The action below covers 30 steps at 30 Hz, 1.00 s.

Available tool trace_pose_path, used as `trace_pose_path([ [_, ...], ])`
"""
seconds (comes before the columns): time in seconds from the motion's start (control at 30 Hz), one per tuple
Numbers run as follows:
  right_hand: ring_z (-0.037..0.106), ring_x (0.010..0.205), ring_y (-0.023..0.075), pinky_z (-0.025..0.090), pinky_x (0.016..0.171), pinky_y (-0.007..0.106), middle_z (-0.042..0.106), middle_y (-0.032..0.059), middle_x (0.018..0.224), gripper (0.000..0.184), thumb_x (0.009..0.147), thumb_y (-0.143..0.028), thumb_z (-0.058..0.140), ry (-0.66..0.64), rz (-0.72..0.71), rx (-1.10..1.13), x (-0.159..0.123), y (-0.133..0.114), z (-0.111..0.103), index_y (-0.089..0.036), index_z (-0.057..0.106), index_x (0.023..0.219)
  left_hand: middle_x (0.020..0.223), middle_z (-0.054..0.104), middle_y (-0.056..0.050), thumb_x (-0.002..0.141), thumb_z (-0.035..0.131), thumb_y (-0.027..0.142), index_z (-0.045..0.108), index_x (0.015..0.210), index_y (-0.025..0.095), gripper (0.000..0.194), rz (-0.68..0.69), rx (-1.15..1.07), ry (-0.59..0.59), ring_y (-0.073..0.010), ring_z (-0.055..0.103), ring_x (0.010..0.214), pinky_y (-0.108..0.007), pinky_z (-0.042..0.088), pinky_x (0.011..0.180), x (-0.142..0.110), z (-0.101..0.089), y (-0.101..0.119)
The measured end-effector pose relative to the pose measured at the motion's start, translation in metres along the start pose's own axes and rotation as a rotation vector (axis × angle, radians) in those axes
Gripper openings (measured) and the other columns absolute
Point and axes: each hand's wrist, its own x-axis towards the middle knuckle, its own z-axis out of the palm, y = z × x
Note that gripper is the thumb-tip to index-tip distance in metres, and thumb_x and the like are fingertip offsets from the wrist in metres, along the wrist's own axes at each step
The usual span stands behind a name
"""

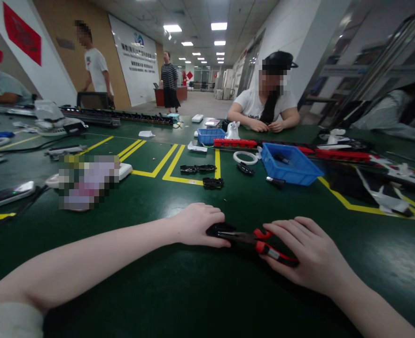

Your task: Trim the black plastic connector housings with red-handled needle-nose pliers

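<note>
In my right hand is a pair of long-nose pliers with red and black handles. Its handles are spread a little, and the jaws point left. My left hand grips a small black part between thumb and fingers, just above the green table. The plier tips meet or overlap this part; whether they bite on it I cannot tell. Most of the black part lies hidden behind my fingers. Beyond my hands, two black plastic pieces lie by the yellow tape lines.
A blue bin with dark pieces stands right of centre, beside a white ring. Behind it runs a long red strip. A phone lies at the left. Across the table sits a person in a black cap.
</note>
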Motion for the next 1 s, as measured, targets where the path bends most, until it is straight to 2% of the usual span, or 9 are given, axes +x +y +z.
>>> trace_pose_path([
  [0.4,0.068,0.086,0.0233,0.049,0.083,0.042,0.073,0.0095,0.101,0.042,0.081,-0.035,0.066,-0.002,0.016,0.049,0.0009,0.001,0.0012,-0.018,0.059,0.119,0.084,0.061,-0.001,0.087,0.058,0.061,0.056,0.087,0.018,0.043,-0.004,-0.016,-0.013,-0.0163,0.059,0.072,-0.027,0.038,0.06,0.0006,-0.0002,-0.0007],
  [0.77,0.068,0.085,0.0221,0.05,0.083,0.042,0.073,0.0096,0.1,0.037,0.082,-0.035,0.065,-0.025,0.017,0.081,0.0026,-0.0008,0.0009,-0.018,0.059,0.114,0.081,0.06,-0.001,0.087,0.058,0.06,0.056,0.085,0.018,0.043,0.006,-0.024,-0.012,-0.0156,0.057,0.07,-0.027,0.037,0.06,0.0013,-0.001,-0.0002],
  [1.0,0.068,0.081,0.0215,0.05,0.081,0.04,0.072,0.0092,0.094,0.031,0.084,-0.037,0.06,-0.087,0.049,0.09,0.0036,-0.0029,0.0024,-0.018,0.059,0.108,0.082,0.06,-0.001,0.088,0.057,0.06,0.055,0.085,0.018,0.042,-0.002,-0.038,-0.012,-0.0158,0.058,0.071,-0.026,0.037,0.059,0.0007,-0.0004,-0.0009],
])
